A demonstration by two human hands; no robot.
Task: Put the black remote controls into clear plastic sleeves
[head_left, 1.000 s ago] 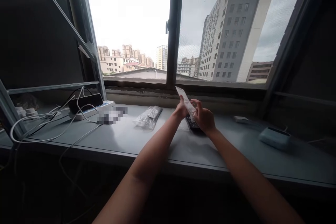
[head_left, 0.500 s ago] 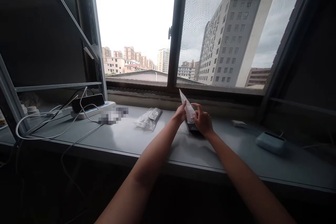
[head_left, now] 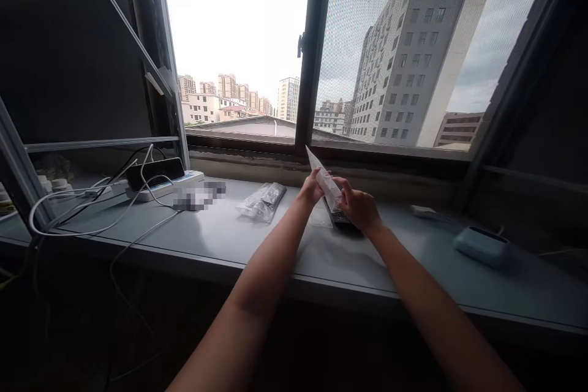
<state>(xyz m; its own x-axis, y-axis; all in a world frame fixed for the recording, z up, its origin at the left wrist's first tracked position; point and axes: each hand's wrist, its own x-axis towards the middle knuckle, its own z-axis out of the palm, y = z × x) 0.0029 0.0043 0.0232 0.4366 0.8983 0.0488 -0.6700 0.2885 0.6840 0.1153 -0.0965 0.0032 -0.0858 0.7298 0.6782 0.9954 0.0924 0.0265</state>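
Note:
My left hand (head_left: 313, 188) is closed on a thin, whitish, translucent plastic bag (head_left: 327, 188), raised at a slant above the table. Fingers of my right hand (head_left: 361, 207) pinch the bag's lower right side, with the index finger bent over it. Whether anything lies inside the bag I cannot tell. Below my hands is a dark object with rows of keys, like a keyboard or calculator (head_left: 340, 218), mostly hidden by the right hand. A flat clear plastic piece (head_left: 320, 217) lies just left of it.
On the grey table (head_left: 202, 245), a crumpled clear plastic package (head_left: 263, 202) lies left of my arms. Farther left are a white power strip (head_left: 195, 181), a dark phone-like object (head_left: 154, 174) and loose white cables. Rightward sit a small white block (head_left: 422, 212) and a blue-grey case (head_left: 481, 246).
The view has shifted slightly. The bag is tipped a little more to the left, and more of the flat clear piece shows. Both hands keep their hold on the bag.

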